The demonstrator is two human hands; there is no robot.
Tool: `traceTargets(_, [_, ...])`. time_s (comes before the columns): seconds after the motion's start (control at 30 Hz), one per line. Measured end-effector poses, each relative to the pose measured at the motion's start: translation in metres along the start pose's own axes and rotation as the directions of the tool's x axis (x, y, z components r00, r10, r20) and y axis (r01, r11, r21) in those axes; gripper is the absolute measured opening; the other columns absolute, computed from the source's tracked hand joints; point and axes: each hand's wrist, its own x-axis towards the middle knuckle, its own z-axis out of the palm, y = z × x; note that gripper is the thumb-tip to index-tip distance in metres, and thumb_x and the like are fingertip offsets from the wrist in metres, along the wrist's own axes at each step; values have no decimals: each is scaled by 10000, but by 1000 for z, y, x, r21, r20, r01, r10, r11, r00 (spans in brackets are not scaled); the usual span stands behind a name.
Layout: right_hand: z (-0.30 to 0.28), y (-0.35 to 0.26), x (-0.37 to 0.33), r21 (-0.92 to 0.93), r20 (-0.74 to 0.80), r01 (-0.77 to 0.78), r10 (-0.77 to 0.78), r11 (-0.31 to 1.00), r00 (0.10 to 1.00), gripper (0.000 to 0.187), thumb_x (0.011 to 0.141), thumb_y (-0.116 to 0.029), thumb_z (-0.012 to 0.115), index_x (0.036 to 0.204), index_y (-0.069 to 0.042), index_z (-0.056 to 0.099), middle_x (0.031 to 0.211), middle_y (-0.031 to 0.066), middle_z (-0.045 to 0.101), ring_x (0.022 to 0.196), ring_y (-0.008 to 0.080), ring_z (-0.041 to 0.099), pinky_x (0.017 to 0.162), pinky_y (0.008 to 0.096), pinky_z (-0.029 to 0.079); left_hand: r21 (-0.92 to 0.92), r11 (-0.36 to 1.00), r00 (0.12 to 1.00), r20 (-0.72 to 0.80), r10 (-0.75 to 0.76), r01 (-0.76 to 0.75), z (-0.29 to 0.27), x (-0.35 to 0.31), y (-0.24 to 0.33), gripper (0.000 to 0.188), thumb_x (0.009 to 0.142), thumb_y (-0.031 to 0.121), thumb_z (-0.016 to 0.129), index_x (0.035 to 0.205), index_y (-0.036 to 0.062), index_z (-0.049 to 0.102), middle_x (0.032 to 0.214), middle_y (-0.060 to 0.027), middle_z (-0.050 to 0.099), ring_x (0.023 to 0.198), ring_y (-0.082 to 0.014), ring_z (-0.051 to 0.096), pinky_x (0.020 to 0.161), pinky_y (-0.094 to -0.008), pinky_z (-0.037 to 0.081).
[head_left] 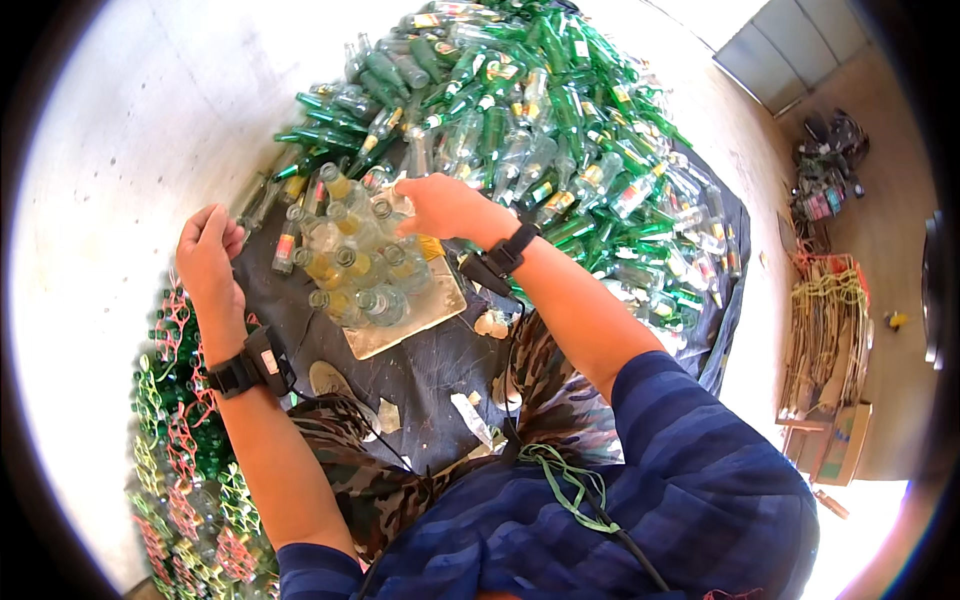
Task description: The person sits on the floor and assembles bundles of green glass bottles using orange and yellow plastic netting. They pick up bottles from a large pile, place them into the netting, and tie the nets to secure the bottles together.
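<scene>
Several clear glass bottles (345, 262) stand upright in a tight group on a pale flat board (425, 315) in front of me. My right hand (440, 208) reaches in from the right at the group's far right corner. Its thumb and fingers are bent around a clear glass bottle (396, 203), partly hidden by the hand. My left hand (210, 255) is raised to the left of the group, apart from the bottles. Its fingers are curled in; whatever they might hold is hidden.
A large heap of green and clear bottles (560, 120) lies beyond the board on a dark sheet (730, 260). Bottles bundled with pink and green string (180, 430) stand at the left. Flattened cardboard (825, 340) is stacked at the right. Paper scraps (470, 418) lie by my shoes (335, 385).
</scene>
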Motion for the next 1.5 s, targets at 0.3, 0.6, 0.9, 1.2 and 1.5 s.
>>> traceTargets(0.3, [-11, 34, -11, 1, -54, -65, 65, 998, 996, 439, 867, -343, 809, 1184, -60, 698, 1074, 207, 754, 1069, 430, 709, 896, 523, 571, 49, 999, 1000, -13, 1, -1, 0, -1, 1, 205, 1012, 207, 729, 1148, 54, 723, 864, 14, 689, 749, -89, 648, 714, -232, 544])
traceTargets(0.6, [-17, 107, -25, 30, -61, -124, 126, 992, 990, 452, 878, -383, 789, 1173, -47, 724, 1099, 222, 752, 1062, 431, 707, 914, 493, 556, 77, 997, 1000, -4, 5, -5, 5, -1, -5, 185, 1020, 202, 712, 1125, 51, 728, 867, 10, 700, 750, -77, 645, 692, -223, 518])
traceTargets(0.9, [2, 261, -62, 279, 94, -442, 434, 853, 896, 335, 849, -259, 796, 1136, -95, 740, 992, 149, 731, 1010, 337, 704, 848, 433, 568, 165, 986, 1000, -25, 13, -9, 12, 0, -5, 181, 1014, 193, 714, 1116, 44, 734, 859, 0, 709, 735, -81, 644, 674, -221, 520])
traceTargets(1.2, [62, 439, -148, -570, 200, -129, 289, 812, 936, 203, 858, -135, 707, 1050, -193, 737, 917, 72, 695, 986, 333, 700, 785, 452, 579, 174, 985, 1000, -7, 11, -10, 18, 8, -13, 163, 1022, 178, 711, 1116, 47, 731, 876, -1, 701, 758, -82, 643, 697, -224, 529])
traceTargets(1.5, [124, 593, -206, 453, 297, -622, 549, 639, 781, 114, 993, -182, 563, 1063, -159, 649, 927, 80, 676, 854, 278, 678, 638, 411, 524, 259, 966, 1000, 3, -7, 6, 15, 21, -24, 180, 1020, 211, 728, 1124, 64, 736, 873, 16, 685, 783, -89, 647, 735, -232, 546])
